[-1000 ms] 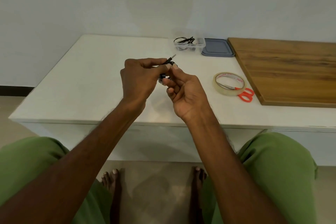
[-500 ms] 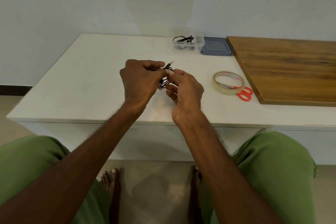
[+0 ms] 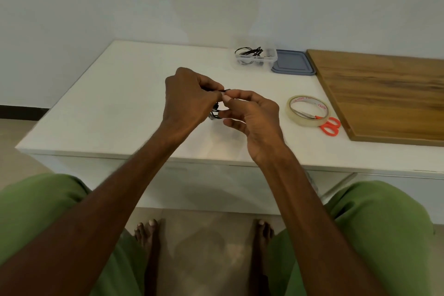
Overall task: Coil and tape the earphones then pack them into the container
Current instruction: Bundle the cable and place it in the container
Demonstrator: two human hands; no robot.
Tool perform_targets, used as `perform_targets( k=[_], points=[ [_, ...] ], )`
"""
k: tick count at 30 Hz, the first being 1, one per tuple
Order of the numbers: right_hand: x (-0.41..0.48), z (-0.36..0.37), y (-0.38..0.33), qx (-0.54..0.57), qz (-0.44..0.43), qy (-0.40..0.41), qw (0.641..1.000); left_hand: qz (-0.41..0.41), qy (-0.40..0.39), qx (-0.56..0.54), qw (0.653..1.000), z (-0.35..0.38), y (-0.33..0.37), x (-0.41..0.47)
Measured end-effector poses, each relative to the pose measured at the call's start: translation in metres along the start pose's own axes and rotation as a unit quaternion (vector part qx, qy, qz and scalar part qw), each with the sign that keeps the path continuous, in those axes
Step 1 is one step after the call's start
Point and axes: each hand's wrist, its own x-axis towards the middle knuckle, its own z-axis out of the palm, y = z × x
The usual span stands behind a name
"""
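Note:
Black earphones [image 3: 215,112] are bunched between both hands above the middle of the white table [image 3: 108,103]. My left hand [image 3: 189,98] grips the coil from the left. The thumb and forefinger of my right hand [image 3: 252,115] pinch the cable end at the top of the coil. Most of the cable is hidden behind the fingers. A clear plastic container [image 3: 255,59] stands at the back of the table with other black earphones inside. A roll of clear tape [image 3: 307,110] lies to the right of my hands.
A grey-blue lid [image 3: 293,65] lies right of the container. Orange-handled scissors [image 3: 330,125] rest partly inside the tape roll. A wooden board [image 3: 384,94] covers the table's right part. My green-clad knees and bare feet are below the table's front edge.
The jack plug that stuck up above the fingers is now covered by my right fingertips. Both hands stayed close together over the table's middle, working the cable.

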Motion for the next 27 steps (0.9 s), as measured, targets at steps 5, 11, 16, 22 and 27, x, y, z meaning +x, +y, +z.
perform_targets(
  k=[5,11,16,22,27],
  points=[
    [0.002,-0.007,-0.004,-0.022,-0.003,-0.039,0.999,0.009,-0.025,0.014,1.000,-0.002,0.005,-0.001],
    [0.010,-0.014,-0.004,-0.062,-0.029,-0.078,0.995,0.010,-0.046,0.023,0.999,-0.002,0.005,-0.002],
    [0.010,-0.019,-0.004,-0.109,-0.051,-0.114,0.986,0.002,-0.048,0.031,0.998,-0.004,0.002,0.001],
    [0.014,-0.014,-0.010,-0.328,-0.163,-0.069,0.928,0.016,-0.076,0.060,0.995,-0.003,0.002,0.003],
    [0.026,-0.014,-0.020,-0.464,-0.250,-0.055,0.848,0.019,-0.103,0.067,0.992,-0.004,0.001,0.006]
  ],
)
